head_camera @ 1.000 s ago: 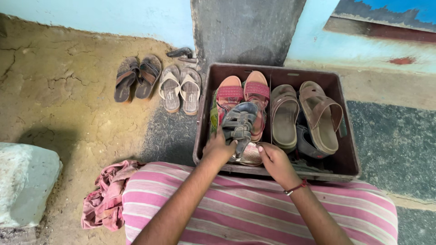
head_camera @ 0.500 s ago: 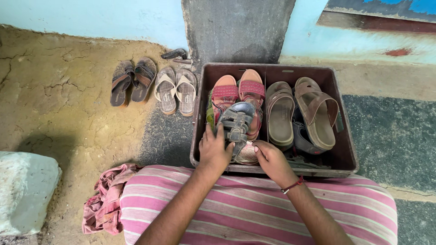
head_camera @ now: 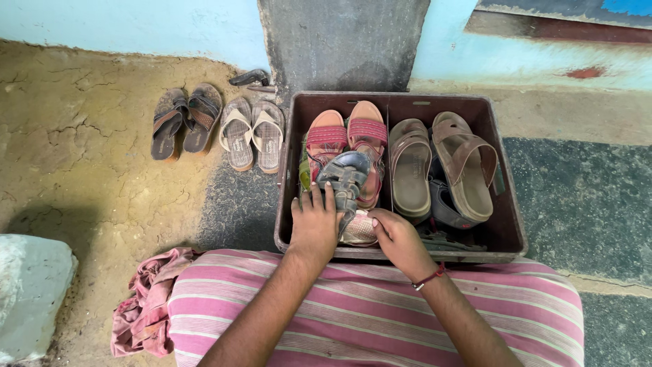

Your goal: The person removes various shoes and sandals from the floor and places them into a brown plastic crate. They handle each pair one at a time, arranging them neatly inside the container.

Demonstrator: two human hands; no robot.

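A dark brown plastic crate (head_camera: 506,234) on the ground holds several sandals. My left hand (head_camera: 314,221) rests flat with fingers spread on the near end of a grey strapped sandal (head_camera: 348,178) lying on top in the crate's left part. My right hand (head_camera: 396,238) touches a pale pinkish shoe (head_camera: 360,230) underneath it, at the crate's near edge. Behind lie a pair of pink sandals (head_camera: 348,136), and to the right a pair of brown sandals (head_camera: 441,163) over dark ones.
Two pairs of flip-flops (head_camera: 217,129) lie on the dirt floor left of the crate. A pink crumpled cloth (head_camera: 146,306) lies by my striped pink lap (head_camera: 380,312). A white block (head_camera: 30,292) sits at the lower left. A blue wall runs behind.
My left hand slid off the grey sandal's side and now lies flat on its near end. The view shifted slightly right; the crate's contents stay put.
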